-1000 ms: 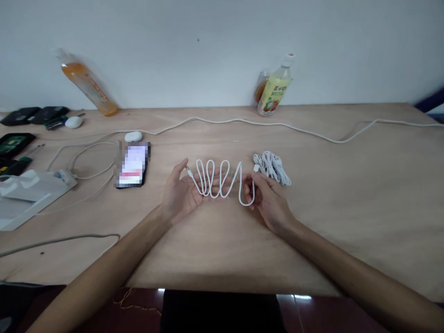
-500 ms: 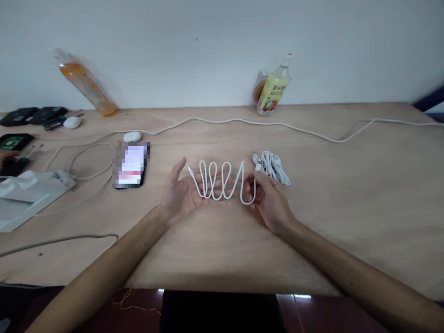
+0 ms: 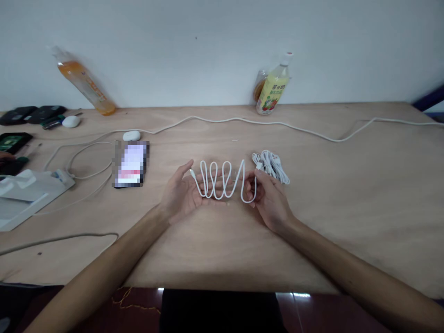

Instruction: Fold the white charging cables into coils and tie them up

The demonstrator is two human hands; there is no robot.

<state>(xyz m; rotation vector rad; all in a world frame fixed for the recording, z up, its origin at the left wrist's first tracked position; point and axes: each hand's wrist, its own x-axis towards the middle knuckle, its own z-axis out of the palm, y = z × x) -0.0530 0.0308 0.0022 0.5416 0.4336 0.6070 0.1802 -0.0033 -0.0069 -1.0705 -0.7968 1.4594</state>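
A white charging cable [image 3: 227, 180] stretches between my two hands in several loose loops. My left hand [image 3: 185, 189] is palm up under its left part, fingers stretched out flat and the cable lying over them. The thumb points up beside the cable's metal-tipped plug [image 3: 193, 173]. At the other end, my right hand [image 3: 268, 194] pinches the cable close to its white connector [image 3: 258, 165]. Just behind my right hand lies a bundle of white cables [image 3: 274, 166] on the table.
Left of my hands lies a phone [image 3: 132, 164], with a white earbud case [image 3: 132, 136] behind it. A long white cord [image 3: 236, 120] crosses the wooden table [image 3: 347, 199]. Two bottles, one orange [image 3: 86, 85] and one yellow [image 3: 274, 88], lean at the wall. Another person's hand [image 3: 5, 157] shows far left.
My left thumb has tipped inward, closer to the plug. The cable's left end has shifted slightly right; my right hand keeps its pinch in nearly the same place.
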